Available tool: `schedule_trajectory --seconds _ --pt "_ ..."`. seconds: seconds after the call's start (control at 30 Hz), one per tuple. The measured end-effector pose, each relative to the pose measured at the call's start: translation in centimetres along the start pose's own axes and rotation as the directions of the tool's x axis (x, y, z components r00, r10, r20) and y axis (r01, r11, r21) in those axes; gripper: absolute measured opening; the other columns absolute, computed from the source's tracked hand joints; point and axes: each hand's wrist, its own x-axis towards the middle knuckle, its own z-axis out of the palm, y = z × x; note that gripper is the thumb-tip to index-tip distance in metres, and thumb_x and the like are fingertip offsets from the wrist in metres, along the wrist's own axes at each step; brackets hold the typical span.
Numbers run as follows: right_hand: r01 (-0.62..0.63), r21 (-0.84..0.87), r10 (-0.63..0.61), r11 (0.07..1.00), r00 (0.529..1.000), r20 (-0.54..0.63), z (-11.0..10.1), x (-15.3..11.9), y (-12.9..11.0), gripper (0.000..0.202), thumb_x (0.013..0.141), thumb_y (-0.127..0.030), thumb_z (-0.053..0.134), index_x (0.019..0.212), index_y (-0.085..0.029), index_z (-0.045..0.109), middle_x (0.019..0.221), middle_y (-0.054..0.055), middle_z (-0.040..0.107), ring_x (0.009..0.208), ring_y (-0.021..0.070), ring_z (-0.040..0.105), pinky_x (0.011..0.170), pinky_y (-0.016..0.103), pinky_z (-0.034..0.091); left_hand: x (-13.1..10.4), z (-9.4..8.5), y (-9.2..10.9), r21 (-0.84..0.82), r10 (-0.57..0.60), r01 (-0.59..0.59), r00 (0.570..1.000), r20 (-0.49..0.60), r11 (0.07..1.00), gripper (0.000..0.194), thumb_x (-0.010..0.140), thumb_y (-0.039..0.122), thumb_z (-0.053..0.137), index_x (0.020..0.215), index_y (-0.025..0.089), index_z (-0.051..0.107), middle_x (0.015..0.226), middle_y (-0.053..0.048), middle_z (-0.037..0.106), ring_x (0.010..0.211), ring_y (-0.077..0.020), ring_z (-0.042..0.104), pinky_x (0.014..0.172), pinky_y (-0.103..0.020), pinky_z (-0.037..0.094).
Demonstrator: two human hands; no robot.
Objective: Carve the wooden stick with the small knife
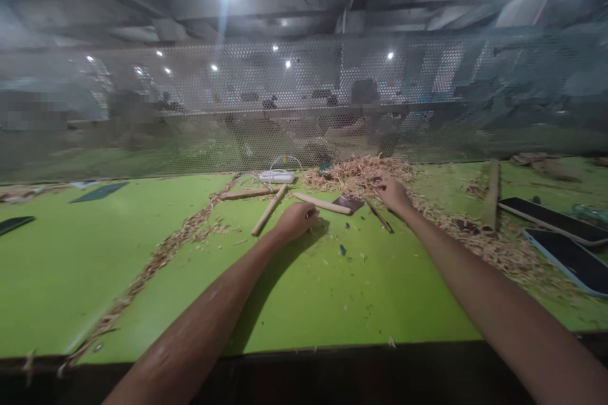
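Observation:
My left hand (297, 221) hangs low over the green tabletop (361, 297) with its fingers curled in; what they hold, if anything, is hidden. Just beyond it lie a pale, rounded wooden stick (323, 203) and a second wooden stick (270, 210) set at an angle. My right hand (394, 196) reaches to the edge of a heap of wood shavings (363, 171), fingertips drawn together. Anything between them is too small to make out. Between the hands are a dark brown flat square (349, 204) and a thin dark rod (380, 217).
A white power strip (277, 176) with a looped cable sits behind the sticks, near a mesh screen (266, 120). Two phones (553, 220) (572, 259) and a wooden slat (492, 196) lie at right. Shavings (175, 243) trail along a seam at left, past a dark sheet (99, 192).

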Motion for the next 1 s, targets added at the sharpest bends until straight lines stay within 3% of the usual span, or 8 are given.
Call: schedule_trajectory --seconds 0.23,0.37,0.47,0.6,0.83,1.0 --pt "0.010 0.029 -0.010 1.000 1.000 -0.020 -1.4 -0.6 -0.5 0.033 0.096 -0.019 0.055 0.113 -0.013 0.083 0.114 0.015 0.079 0.097 0.0225 0.068 0.083 0.029 0.048 0.0 0.1 0.0 0.011 -0.015 0.015 1.000 -0.005 1.000 0.026 0.093 0.023 0.056 0.069 0.017 0.061 0.069 -0.004 0.063 0.062 -0.0155 0.050 0.061 -0.028 0.029" --pt "0.020 0.138 -0.007 0.990 0.996 -0.094 -2.0 -0.8 -1.0 0.041 0.099 -0.020 0.053 0.129 -0.009 0.077 0.117 0.018 0.077 0.096 0.0231 0.066 0.084 0.030 0.046 -0.1 0.0 0.0 0.011 -0.016 0.016 1.000 0.002 1.000 0.027 0.095 0.025 0.055 0.071 0.016 0.064 0.071 -0.005 0.065 0.062 -0.0155 0.051 0.061 -0.028 0.030" --pt "0.025 0.204 -0.005 0.979 0.995 -0.099 -1.9 -0.8 -1.4 0.043 0.100 -0.023 0.049 0.130 -0.010 0.076 0.114 0.018 0.077 0.092 0.0242 0.066 0.083 0.031 0.046 -0.1 0.0 0.0 0.008 -0.015 0.015 1.000 0.003 1.000 0.025 0.094 0.024 0.056 0.072 0.016 0.065 0.072 -0.005 0.066 0.063 -0.0155 0.052 0.061 -0.027 0.031" --pt "0.002 0.267 0.030 0.964 0.993 -0.115 -1.7 -0.5 -1.5 0.039 0.096 -0.024 0.048 0.121 -0.014 0.077 0.113 0.017 0.077 0.098 0.0270 0.069 0.086 0.032 0.050 0.0 0.1 -0.2 0.011 0.000 0.000 1.000 0.004 1.000 0.026 0.095 0.025 0.055 0.072 0.016 0.065 0.071 -0.004 0.065 0.063 -0.0157 0.051 0.061 -0.027 0.031" --pt "0.030 0.330 0.022 0.944 0.988 -0.152 -2.1 0.3 -1.1 0.052 0.091 -0.024 0.046 0.136 -0.018 0.071 0.127 0.015 0.073 0.112 0.0298 0.068 0.097 0.036 0.054 0.1 0.4 -0.4 -0.013 0.006 -0.006 1.000 -0.006 1.000 0.026 0.093 0.025 0.056 0.070 0.017 0.063 0.070 -0.004 0.063 0.063 -0.0163 0.050 0.062 -0.029 0.031" --pt "-0.005 0.419 0.065 0.908 0.989 -0.131 -1.7 0.8 -0.8 0.059 0.081 -0.021 0.055 0.138 -0.013 0.069 0.113 0.018 0.075 0.099 0.0302 0.071 0.087 0.038 0.056 0.0 0.3 -0.3 -0.026 -0.006 0.006 1.000 0.017 1.000 0.026 0.096 0.026 0.055 0.073 0.016 0.064 0.073 -0.004 0.065 0.064 -0.0162 0.051 0.062 -0.028 0.032"
